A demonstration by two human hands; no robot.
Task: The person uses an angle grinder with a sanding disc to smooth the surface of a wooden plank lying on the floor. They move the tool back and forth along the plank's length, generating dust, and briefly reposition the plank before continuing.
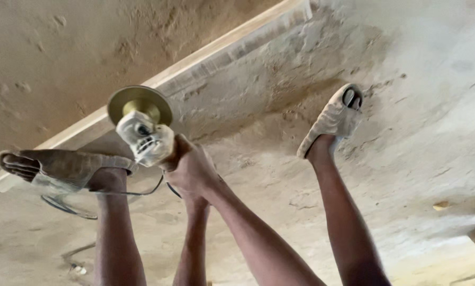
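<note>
Dusty concrete floor (406,132) fills the view, coated in pale sawdust, with a long wooden plank (195,71) lying diagonally across the upper left. I see both hands stacked on the body of an angle grinder (145,135), which sits just in front of the plank's near edge. Its round brass-coloured disc (139,103) faces the camera and overlaps the plank. Right hand (192,172) is clamped around the grinder's rear handle; left hand (190,201) lies beneath it, mostly hidden, so I cannot tell its grip. A black power cord (137,193) runs left from the tool. A dusty slipper (62,167) covers the left foot beside the plank; a second slipper (335,119) stands well apart to the right.
</note>
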